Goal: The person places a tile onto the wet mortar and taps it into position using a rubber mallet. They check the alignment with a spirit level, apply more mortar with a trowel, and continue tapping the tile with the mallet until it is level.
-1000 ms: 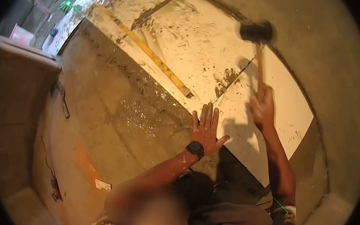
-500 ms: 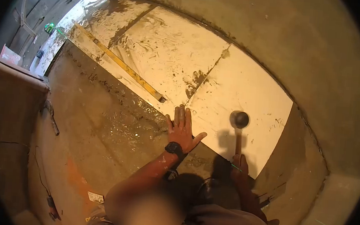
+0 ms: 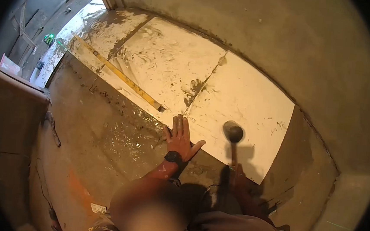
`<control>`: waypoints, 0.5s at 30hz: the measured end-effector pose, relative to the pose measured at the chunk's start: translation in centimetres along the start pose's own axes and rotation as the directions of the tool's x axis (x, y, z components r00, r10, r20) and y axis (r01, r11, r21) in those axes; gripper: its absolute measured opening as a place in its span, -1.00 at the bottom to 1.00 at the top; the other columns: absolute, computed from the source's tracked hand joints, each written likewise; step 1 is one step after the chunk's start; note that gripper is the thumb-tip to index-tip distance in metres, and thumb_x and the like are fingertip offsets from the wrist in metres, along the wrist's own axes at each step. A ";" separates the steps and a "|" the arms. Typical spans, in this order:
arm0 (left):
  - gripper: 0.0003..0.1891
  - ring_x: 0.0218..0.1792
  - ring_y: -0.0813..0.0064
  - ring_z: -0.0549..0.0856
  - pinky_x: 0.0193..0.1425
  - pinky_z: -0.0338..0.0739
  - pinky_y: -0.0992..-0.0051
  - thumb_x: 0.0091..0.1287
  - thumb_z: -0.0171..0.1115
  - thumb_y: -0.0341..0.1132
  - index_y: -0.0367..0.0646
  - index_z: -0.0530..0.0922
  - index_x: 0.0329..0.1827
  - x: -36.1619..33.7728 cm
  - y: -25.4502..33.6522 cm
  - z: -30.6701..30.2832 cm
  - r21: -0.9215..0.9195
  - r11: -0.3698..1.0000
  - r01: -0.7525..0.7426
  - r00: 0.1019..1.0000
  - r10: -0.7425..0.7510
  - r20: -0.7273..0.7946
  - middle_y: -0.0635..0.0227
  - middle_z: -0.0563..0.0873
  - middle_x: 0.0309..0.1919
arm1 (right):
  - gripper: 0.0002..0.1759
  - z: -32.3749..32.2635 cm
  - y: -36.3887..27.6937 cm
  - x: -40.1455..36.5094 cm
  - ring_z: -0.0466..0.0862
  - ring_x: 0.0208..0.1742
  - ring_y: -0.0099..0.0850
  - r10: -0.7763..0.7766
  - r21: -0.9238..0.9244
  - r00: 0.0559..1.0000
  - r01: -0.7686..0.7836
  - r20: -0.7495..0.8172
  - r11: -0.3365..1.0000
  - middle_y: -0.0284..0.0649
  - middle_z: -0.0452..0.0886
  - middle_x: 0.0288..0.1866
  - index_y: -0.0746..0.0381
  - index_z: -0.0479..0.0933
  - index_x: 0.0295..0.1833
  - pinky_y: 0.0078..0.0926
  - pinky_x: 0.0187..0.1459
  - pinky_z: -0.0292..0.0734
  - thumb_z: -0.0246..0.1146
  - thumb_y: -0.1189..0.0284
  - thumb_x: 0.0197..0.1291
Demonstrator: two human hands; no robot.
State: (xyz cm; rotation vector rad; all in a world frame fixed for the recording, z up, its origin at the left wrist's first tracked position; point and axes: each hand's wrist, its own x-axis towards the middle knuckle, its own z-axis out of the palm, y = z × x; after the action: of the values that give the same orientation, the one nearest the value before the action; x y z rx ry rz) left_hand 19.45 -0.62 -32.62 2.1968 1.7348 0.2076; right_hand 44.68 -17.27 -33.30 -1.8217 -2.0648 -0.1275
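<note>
Now lower — mallet [image 3: 233,131] over tile [image 3: 247,98]

Just one head cam, fisheye, looking steeply down from close above at the floor [image 3: 104,152] and white tiles [image 3: 243,98].

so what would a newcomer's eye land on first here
The bright white tile at centre right stands out first, with the dark, blurred head of a mallet over its near part, gripped by the right hand in shadow below. The left hand lies flat at the tile's near edge beside wet mortar; a long yellow level lies on the smeared tiles further left.
</note>
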 end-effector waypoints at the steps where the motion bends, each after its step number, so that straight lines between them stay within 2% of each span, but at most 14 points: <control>1: 0.19 0.72 -0.04 -0.14 0.64 -0.36 -0.37 0.35 0.02 0.52 -0.38 -0.02 0.69 0.0 0.1 0.0 -0.001 1.000 0.010 1.000 -0.010 0.001 -0.16 -0.03 0.70 | -0.83 0.5 0.5 -0.7 0.55 -0.47 -0.21 0.013 0.094 1.000 -0.015 0.024 0.995 -0.11 0.53 -0.21 0.26 0.49 -0.02 -0.22 -0.47 0.49 0.09 0.37 0.54; 2: 0.19 0.72 -0.04 -0.14 0.64 -0.36 -0.37 0.35 0.02 0.52 -0.38 -0.02 0.69 -0.1 0.2 -0.2 -0.001 1.000 -0.002 1.000 0.002 -0.003 -0.16 -0.03 0.70 | -0.78 -0.3 -0.1 0.6 0.53 -0.50 -0.29 0.024 0.187 0.999 -0.032 0.045 0.982 -0.16 0.53 -0.27 0.26 0.49 -0.02 -0.27 -0.48 0.47 0.07 0.31 0.57; 3: 0.19 0.72 -0.04 -0.16 0.64 -0.37 -0.36 0.36 0.02 0.51 -0.39 -0.04 0.69 -0.3 0.3 -0.3 -0.004 1.000 0.011 1.000 -0.011 0.019 -0.17 -0.05 0.70 | -0.78 -1.7 -0.6 1.4 0.53 -0.50 -0.29 0.033 0.181 0.999 -0.039 0.035 0.983 -0.16 0.53 -0.27 0.26 0.49 -0.02 -0.27 -0.48 0.47 0.07 0.31 0.57; 4: 0.18 0.73 -0.05 -0.18 0.64 -0.38 -0.35 0.37 0.02 0.49 -0.40 -0.06 0.69 -0.1 0.4 -0.4 -0.008 1.000 0.024 0.999 -0.024 0.043 -0.17 -0.07 0.70 | -0.70 -3.9 -1.0 2.1 0.51 -0.51 -0.39 0.328 0.471 0.904 -0.425 0.276 0.773 -0.22 0.50 -0.34 0.27 0.49 -0.02 -0.34 -0.49 0.44 0.05 0.23 0.59; 5: 0.15 0.72 -0.06 -0.21 0.65 -0.41 -0.33 0.41 0.02 0.43 -0.43 -0.10 0.69 0.0 0.6 -0.9 -0.010 1.000 0.012 0.999 -0.011 0.046 -0.18 -0.09 0.70 | -0.61 -5.8 -1.7 2.9 0.49 -0.52 -0.48 0.465 0.583 0.679 -0.731 0.569 0.354 -0.28 0.48 -0.42 0.28 0.49 -0.02 -0.41 -0.50 0.40 0.03 0.15 0.62; 6: 0.15 0.72 -0.06 -0.21 0.65 -0.41 -0.33 0.41 0.02 0.43 -0.43 -0.10 0.69 0.4 0.8 -0.9 -0.013 1.000 -0.004 0.999 0.005 0.046 -0.18 -0.09 0.70 | -0.61 -6.0 -1.4 3.0 0.49 -0.52 -0.48 0.478 0.583 0.677 -0.732 0.560 0.353 -0.28 0.48 -0.42 0.28 0.49 -0.02 -0.41 -0.50 0.40 0.03 0.15 0.62; 8: 0.18 0.72 -0.13 -0.19 0.64 -0.40 -0.35 0.37 0.06 0.45 -0.45 -0.06 0.68 1.4 1.5 -1.3 0.045 0.993 -0.111 0.994 0.111 -0.004 -0.26 -0.09 0.68 | -0.51 -6.8 -0.9 3.8 0.46 -0.52 -0.59 0.526 0.745 0.698 -0.645 0.486 0.169 -0.37 0.44 -0.51 0.27 0.49 -0.04 -0.52 -0.50 0.33 -0.02 0.02 0.62; 9: 0.17 0.72 -0.12 -0.19 0.65 -0.43 -0.31 0.37 0.04 0.46 -0.41 -0.04 0.68 2.3 2.5 -1.5 0.051 0.993 -0.108 0.990 0.102 0.097 -0.22 -0.08 0.69 | -0.51 -7.8 -1.4 4.6 0.42 -0.54 -0.59 0.579 0.764 0.659 -0.638 0.480 0.093 -0.38 0.42 -0.50 0.26 0.47 -0.09 -0.54 -0.51 0.30 -0.08 0.04 0.63; 10: 0.17 0.72 -0.12 -0.19 0.65 -0.43 -0.31 0.37 0.04 0.46 -0.41 -0.04 0.68 3.0 3.2 -1.1 0.048 0.993 -0.109 0.990 0.104 0.097 -0.22 -0.08 0.69 | -0.51 -8.4 -1.2 4.9 0.42 -0.54 -0.59 0.581 0.763 0.658 -0.639 0.478 0.095 -0.38 0.42 -0.50 0.26 0.47 -0.09 -0.54 -0.51 0.30 -0.08 0.04 0.63; 12: 0.16 0.72 -0.10 -0.17 0.66 -0.44 -0.28 0.36 0.00 0.49 -0.35 -0.01 0.70 4.3 4.3 0.1 0.027 0.951 -0.307 0.950 0.305 0.061 -0.16 -0.07 0.70 | -0.53 -9.5 -0.5 5.5 0.38 -0.55 -0.59 0.608 0.863 0.728 -0.487 0.317 0.133 -0.39 0.41 -0.48 0.26 0.42 -0.08 -0.56 -0.51 0.31 -0.08 0.04 0.62; 14: 0.16 0.72 -0.07 -0.15 0.66 -0.41 -0.29 0.34 -0.04 0.53 -0.30 0.00 0.71 5.0 4.8 0.8 0.053 0.938 -0.342 0.939 0.340 0.046 -0.10 -0.04 0.71 | -0.55 -10.1 -0.2 5.9 0.35 -0.55 -0.59 0.617 0.885 0.727 -0.454 0.301 0.103 -0.37 0.40 -0.46 0.25 0.39 -0.03 -0.56 -0.51 0.31 -0.07 0.04 0.62; 15: 0.17 0.72 -0.05 -0.14 0.66 -0.39 -0.30 0.34 -0.04 0.55 -0.29 0.01 0.70 5.3 4.7 1.3 0.050 0.940 -0.338 0.941 0.337 0.033 -0.10 -0.03 0.71 | -0.51 -9.3 0.3 5.0 0.38 -0.55 -0.57 0.655 0.898 0.699 -0.435 0.287 0.070 -0.35 0.40 -0.45 0.25 0.41 -0.02 -0.56 -0.52 0.33 -0.04 -0.02 0.59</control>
State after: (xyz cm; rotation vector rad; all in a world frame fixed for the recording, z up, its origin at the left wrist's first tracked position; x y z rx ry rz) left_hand 25.53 3.35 -32.68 2.5164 1.3531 0.2155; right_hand 46.65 -15.44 -23.07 -1.4705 -0.6886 0.9162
